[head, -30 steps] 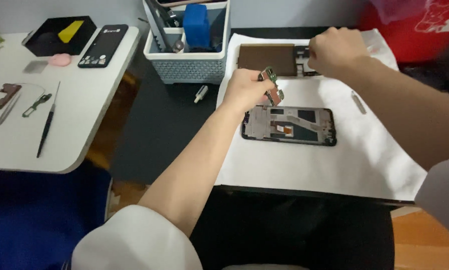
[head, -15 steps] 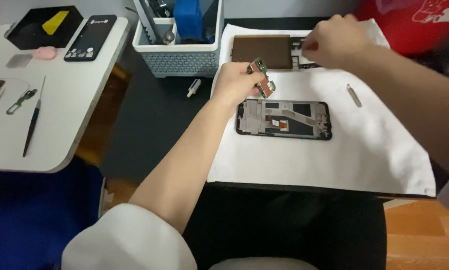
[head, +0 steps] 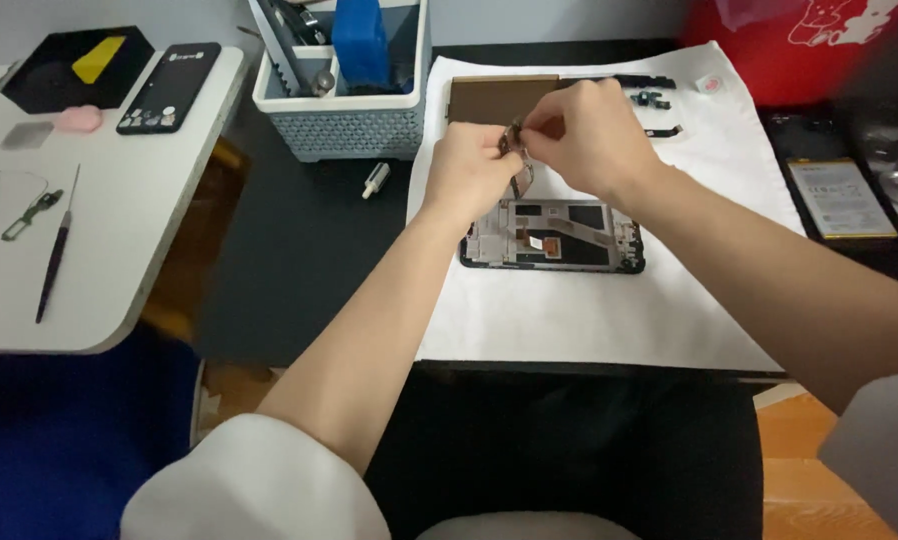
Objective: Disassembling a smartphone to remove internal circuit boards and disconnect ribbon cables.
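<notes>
A small thin metallic part (head: 514,150) was pinched between the closed fingers of the left hand (head: 474,170) and the right hand (head: 584,135), held above the opened black phone frame (head: 551,235), whose long axis ran along the white cloth's (head: 589,320) near edge.

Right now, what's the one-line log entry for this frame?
left hand: pinching small part | right hand: pinching same part | below: opened phone on white cloth | tool basket behind
</notes>
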